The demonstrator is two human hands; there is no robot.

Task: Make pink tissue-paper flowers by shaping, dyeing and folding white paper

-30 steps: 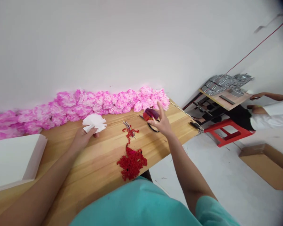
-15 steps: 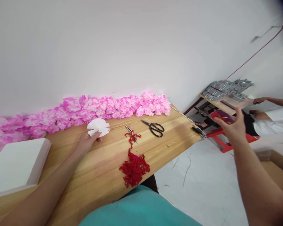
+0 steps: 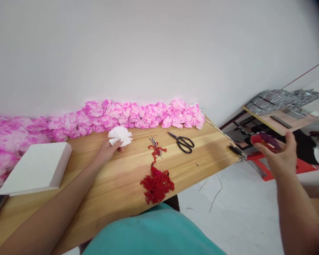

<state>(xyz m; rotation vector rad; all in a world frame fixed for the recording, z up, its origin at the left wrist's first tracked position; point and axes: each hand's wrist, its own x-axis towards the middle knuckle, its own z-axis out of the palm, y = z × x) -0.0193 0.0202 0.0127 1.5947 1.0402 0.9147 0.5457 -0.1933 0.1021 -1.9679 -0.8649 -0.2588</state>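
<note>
A white, petal-edged paper piece [image 3: 120, 135] is pinched in my left hand [image 3: 108, 150], just above the wooden table [image 3: 114, 184]. Out past the table's right end, my right hand [image 3: 284, 157] is raised, its fingers curved around a red and purple object [image 3: 268, 141]. Black-handled scissors [image 3: 184, 142] lie on the table near a few thin metal pieces [image 3: 155, 144] with red yarn over them. A bundle of red curly yarn [image 3: 157, 186] rests closer to the front edge.
Pink and white paper flowers [image 3: 138, 115] line the wall side. A stack of white paper [image 3: 38, 166] stands at the left. Beyond the right end are a rack with grey bundles [image 3: 273, 102], a red stool [image 3: 303, 165] and part of another person.
The view has shifted left, so the table things appear farther right. My left hand still holds the white paper, and my right hand remains raised with the red and purple object.
</note>
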